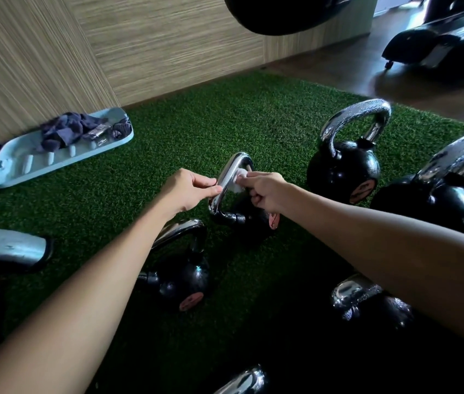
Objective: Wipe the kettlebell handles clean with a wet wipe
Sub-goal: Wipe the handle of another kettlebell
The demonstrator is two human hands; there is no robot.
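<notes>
My left hand (191, 190) pinches the chrome handle (237, 163) between thumb and curled fingers (210, 190). My right hand (266, 193) has its fingers bunched round the wet wipe (238, 182) and presses it against the inside of the loop, just across from my left fingertips.

To do this well, I judge I should hold the left pinch firm so the kettlebell (253, 223) cannot roll on the turf (253, 120). I should wrap the wipe round the bar rather than dab, then run it along the whole arch and down both legs.

The handle is bright and mirror-smooth, leaning under my fingers. The black body sits below my right hand with a pinkish round label. The wipe is white and crumpled small. Other kettlebells (344, 169) stand to the right of my fingers, their handles speckled.
</notes>
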